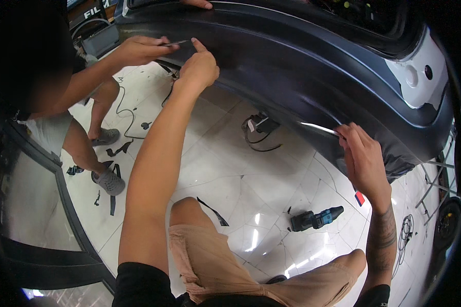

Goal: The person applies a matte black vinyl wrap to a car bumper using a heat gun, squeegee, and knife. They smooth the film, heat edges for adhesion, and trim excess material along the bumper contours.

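A dark, satin-looking car bumper (271,71) spans the upper part of the head view, with loose dark film (394,153) gathered in wrinkles at its lower right. The index finger of my left hand (200,66) is stretched out against the bumper's surface, the other fingers curled; I see nothing held there. At the right, my right hand (361,153) is closed round a slim silver tool (317,128), whose narrow end points left along the bumper's lower edge. Beside my left fingertip, a co-worker's hand (143,50) holds a thin, pointed tool (176,43).
A blue and black power tool (317,219) lies on the pale tiled floor (241,184). A dark device with a cable (261,124) is under the bumper. Film scraps (212,211) and cords are scattered about. The co-worker's legs (87,148) stand at the left, near a dark-framed glass panel (36,194).
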